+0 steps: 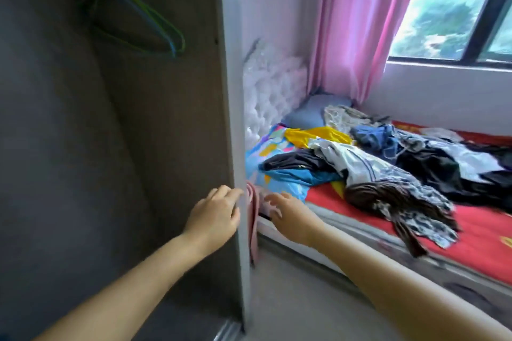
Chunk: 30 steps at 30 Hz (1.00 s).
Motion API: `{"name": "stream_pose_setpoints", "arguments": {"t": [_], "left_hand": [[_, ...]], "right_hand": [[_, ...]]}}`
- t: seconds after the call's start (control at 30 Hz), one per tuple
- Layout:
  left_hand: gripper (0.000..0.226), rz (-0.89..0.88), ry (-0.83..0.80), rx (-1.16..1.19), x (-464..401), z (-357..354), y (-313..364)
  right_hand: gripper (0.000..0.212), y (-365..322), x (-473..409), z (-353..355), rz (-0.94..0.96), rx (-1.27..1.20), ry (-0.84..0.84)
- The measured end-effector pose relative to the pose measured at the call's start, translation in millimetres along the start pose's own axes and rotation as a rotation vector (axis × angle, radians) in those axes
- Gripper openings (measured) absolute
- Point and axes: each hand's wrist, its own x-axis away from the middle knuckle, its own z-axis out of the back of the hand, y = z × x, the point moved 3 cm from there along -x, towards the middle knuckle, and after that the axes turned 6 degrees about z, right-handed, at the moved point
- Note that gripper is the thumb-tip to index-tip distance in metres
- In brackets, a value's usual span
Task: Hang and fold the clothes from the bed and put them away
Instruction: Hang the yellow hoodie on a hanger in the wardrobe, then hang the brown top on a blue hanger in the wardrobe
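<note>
No legible text, label, brand or number appears anywhere in this bedroom view. Yellow markings on the red bedsheet [471, 232], at its far edge and its near right corner, are too blurred to read as writing. The colourful patterned cloth [266, 147] on the left of the bed shows shapes only, no letters.

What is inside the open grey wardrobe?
Green and blue wire hangers hang near the top of the open grey wardrobe, with no clothes on them. The rail and the floor are out of view.
</note>
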Motion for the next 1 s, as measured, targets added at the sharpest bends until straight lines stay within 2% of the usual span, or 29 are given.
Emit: {"name": "stream_pose_setpoints", "arguments": {"t": [0.13,0.3,0.43,0.67,1.0], "left_hand": [[0.041,-0.051,-0.126,0.101,-26,-67,92],[0.041,-0.113,-0.268,0.164,-57,-151,210],[0.039,-0.145,-0.372,0.175,-76,-203,267],[0.039,-0.176,-0.495,0.174,-123,-276,312],[0.041,-0.249,-0.573,0.162,-281,-359,340]], "right_hand": [[0.041,120,69,24,-0.155,0.114,-0.099],[0.038,252,149,63,-0.387,0.1,-0.079],[0.038,322,188,78,-0.53,0.068,-0.078],[0.038,412,194,73,-0.701,0.053,-0.122],[0.036,542,109,94,-0.87,0.059,-0.111]]}}
